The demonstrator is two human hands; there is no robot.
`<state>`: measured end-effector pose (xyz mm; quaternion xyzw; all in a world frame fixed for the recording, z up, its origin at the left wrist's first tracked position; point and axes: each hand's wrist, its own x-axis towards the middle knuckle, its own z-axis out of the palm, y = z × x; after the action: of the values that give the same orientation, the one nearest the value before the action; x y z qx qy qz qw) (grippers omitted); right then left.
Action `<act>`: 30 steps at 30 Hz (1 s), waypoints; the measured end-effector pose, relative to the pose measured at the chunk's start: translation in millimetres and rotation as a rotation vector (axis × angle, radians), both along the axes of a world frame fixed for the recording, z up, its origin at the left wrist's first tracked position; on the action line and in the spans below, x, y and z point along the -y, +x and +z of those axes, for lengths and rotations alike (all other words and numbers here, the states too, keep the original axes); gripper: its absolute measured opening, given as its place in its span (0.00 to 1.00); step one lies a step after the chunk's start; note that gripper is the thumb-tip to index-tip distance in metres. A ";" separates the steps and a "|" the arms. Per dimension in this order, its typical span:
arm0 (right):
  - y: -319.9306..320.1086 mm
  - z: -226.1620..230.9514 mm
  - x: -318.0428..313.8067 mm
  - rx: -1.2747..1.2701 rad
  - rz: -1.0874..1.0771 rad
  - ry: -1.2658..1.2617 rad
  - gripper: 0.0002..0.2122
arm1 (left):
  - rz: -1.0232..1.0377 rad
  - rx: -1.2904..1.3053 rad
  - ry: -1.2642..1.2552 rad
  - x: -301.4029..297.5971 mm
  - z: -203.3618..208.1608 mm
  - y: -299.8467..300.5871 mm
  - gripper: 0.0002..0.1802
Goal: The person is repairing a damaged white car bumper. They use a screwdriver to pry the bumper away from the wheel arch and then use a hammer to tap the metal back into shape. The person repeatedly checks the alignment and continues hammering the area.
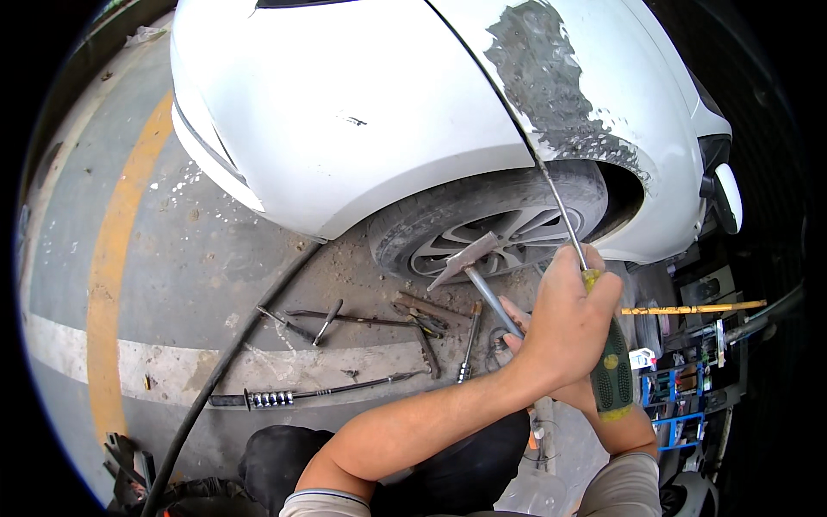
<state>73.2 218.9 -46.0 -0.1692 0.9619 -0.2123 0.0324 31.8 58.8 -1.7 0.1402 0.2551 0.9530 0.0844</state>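
My left hand (568, 319) is closed around a long screwdriver (613, 366) with a green and yellow handle. Its thin shaft slants up to the seam between two white body panels, just above the wheel arch. Partly hidden behind the left hand and wrist, my right hand (514, 327) grips a hammer (491, 297) by its handle. The hammer's narrow head hangs in front of the car wheel (491, 224). A rough, grey bare patch (543, 77) covers the white car panel (637, 77) right of the seam.
A slide hammer (284, 397), a ratchet-like bar (471, 340) and several hand tools (426, 323) lie on the dusty floor. A thick black hose (228, 353) runs across it. At the right stand a blue-framed rack (680, 405) and a yellow stick (689, 308).
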 end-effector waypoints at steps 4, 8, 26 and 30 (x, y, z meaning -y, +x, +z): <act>-1.7 -12.2 -3.0 -0.024 -0.006 -0.052 0.22 | 0.143 -0.003 -0.045 0.5 -3.7 -3.6 0.06; -3.8 19.2 27.9 -0.193 0.062 0.172 0.20 | -0.026 0.012 0.011 13.5 -2.2 -14.9 0.07; -22.6 44.7 59.6 -0.175 0.120 0.101 0.13 | -0.315 0.090 0.108 59.2 0.6 -21.8 0.05; -25.4 38.6 44.6 -0.151 0.099 0.038 0.20 | -0.340 0.120 0.197 60.6 16.5 -13.3 0.08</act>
<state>47.9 174.4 -7.4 -0.2314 0.9560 -0.1785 -0.0267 18.5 -1.8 14.8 0.1317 0.1277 0.9521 0.2447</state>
